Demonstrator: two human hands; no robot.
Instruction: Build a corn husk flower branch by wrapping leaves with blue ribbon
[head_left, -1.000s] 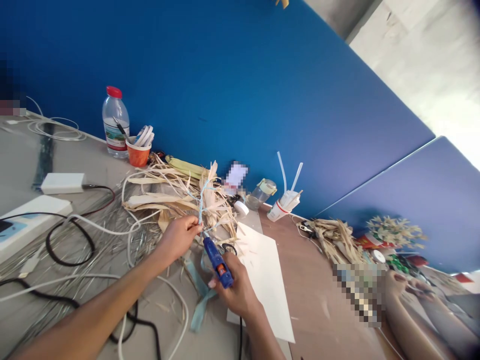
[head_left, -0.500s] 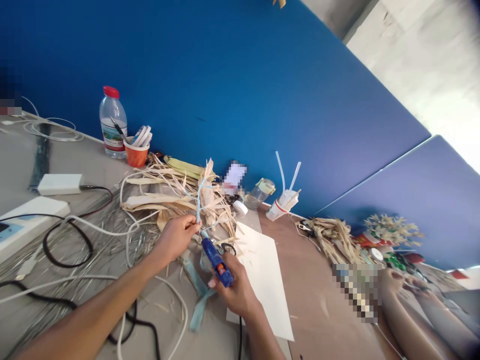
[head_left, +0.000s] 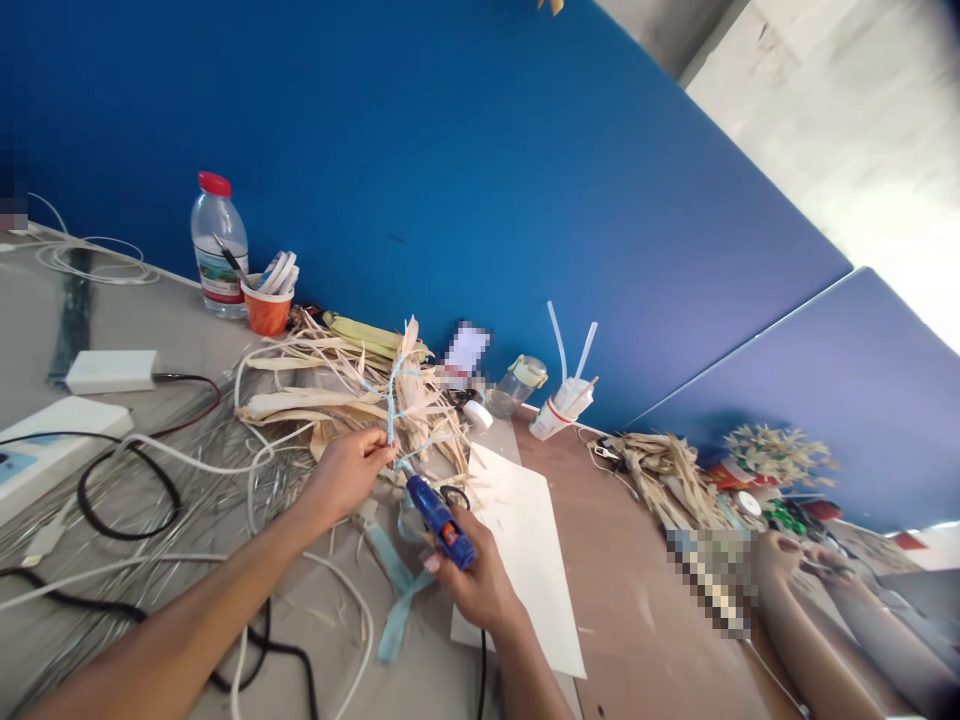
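My left hand point(head_left: 355, 468) pinches the lower end of a thin stem point(head_left: 391, 400) wrapped in light blue tape, with small side twigs branching off it. My right hand point(head_left: 480, 575) is wrapped around a blue hot glue gun point(head_left: 439, 522), whose nozzle points up and left, close to the stem's lower end; whether it touches cannot be made out. Behind the stem lies a heap of dry corn husks point(head_left: 300, 405). Strips of light blue tape point(head_left: 397, 615) lie on the table under the glue gun.
White paper point(head_left: 529, 560) lies right of the glue gun. Cables and thin wires spread around a white power strip point(head_left: 67, 440) at left. A bottle point(head_left: 220, 250), an orange cup point(head_left: 268, 312), a clear jar point(head_left: 517, 388) and a cup with straws point(head_left: 559, 412) stand along the blue partition. Another person's hands point(head_left: 780, 560) work at right.
The glue gun has shifted slightly right and down, its nozzle a little farther from my left fingers. My left hand keeps its pinch on the stem. The whole view has drifted slightly.
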